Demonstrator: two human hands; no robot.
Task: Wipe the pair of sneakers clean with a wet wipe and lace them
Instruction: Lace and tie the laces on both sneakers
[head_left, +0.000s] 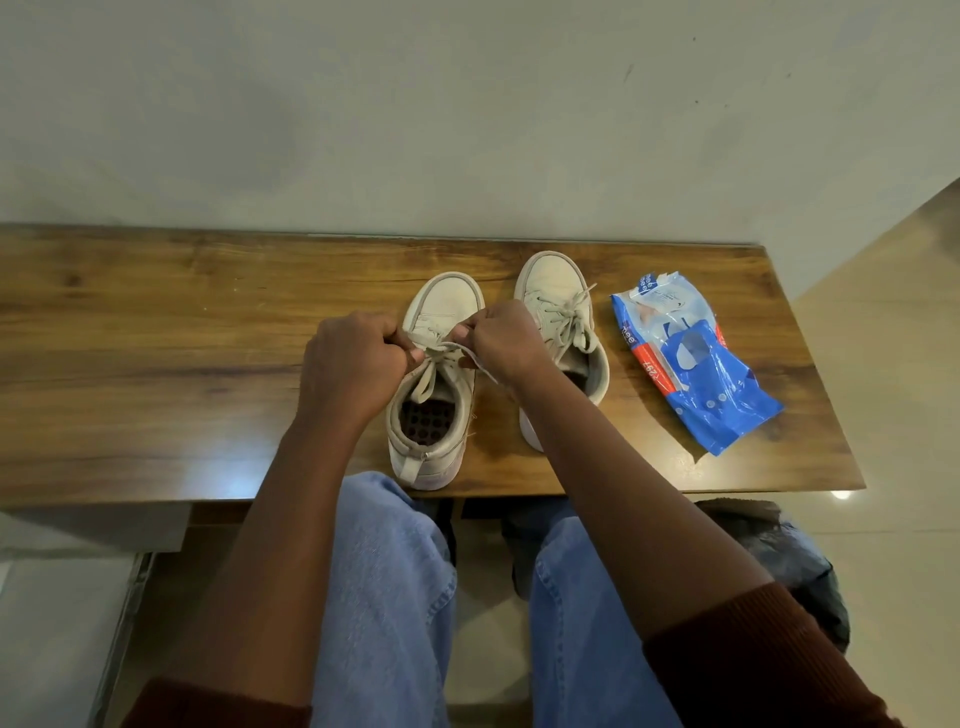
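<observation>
Two off-white sneakers stand side by side on the wooden table (156, 332), toes toward the wall. The left sneaker (441, 306) has its lace (441, 358) pulled out to both sides over the tongue. My left hand (353, 364) grips one end of that lace at the shoe's left edge. My right hand (501, 340) pinches the other end at its right edge. The right sneaker (553, 283) carries a tied bow, and my right wrist hides its heel part.
A blue wet-wipe pack (691, 358) lies on the table right of the shoes, near the right edge. The wall (467, 130) runs just behind the table. My knees in blue jeans sit against the front edge. A dark bag (779, 551) lies on the floor at right.
</observation>
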